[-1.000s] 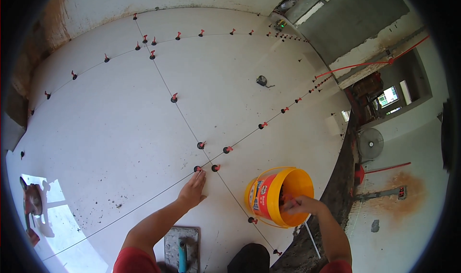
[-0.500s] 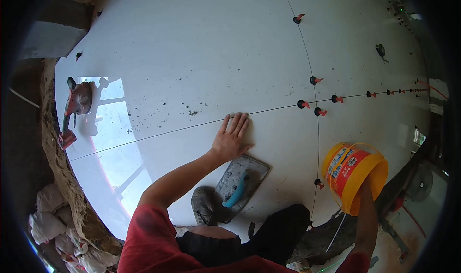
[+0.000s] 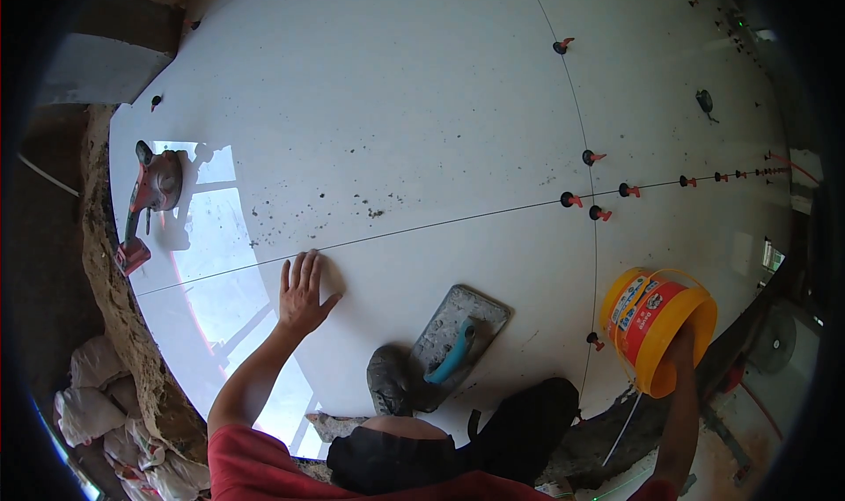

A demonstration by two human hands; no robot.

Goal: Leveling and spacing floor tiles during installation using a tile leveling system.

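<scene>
My left hand (image 3: 304,297) lies flat on a large glossy white tile (image 3: 396,272), fingers apart and tips at the thin dark joint line. My right hand (image 3: 683,347) reaches into a tilted yellow bucket (image 3: 619,312) with a red label; its fingers are hidden inside. Between my hands, by my shoe (image 3: 387,380), rests a grey mortar-smeared float (image 3: 451,320) with a blue handle. Several black levelling clips with red tops, one a levelling clip (image 3: 571,200), stand along the joints.
A red-and-black cordless tool (image 3: 141,206) with a round base stands at the far left edge. Dark crumbs (image 3: 376,213) dot the tile beyond the joint. A small dark object (image 3: 705,103) lies at the far right. White sacks (image 3: 92,404) are piled beyond the rough left edge.
My left hand has moved left along the joint, away from the float. My right hand stays in the bucket. The whole view has shifted slightly.
</scene>
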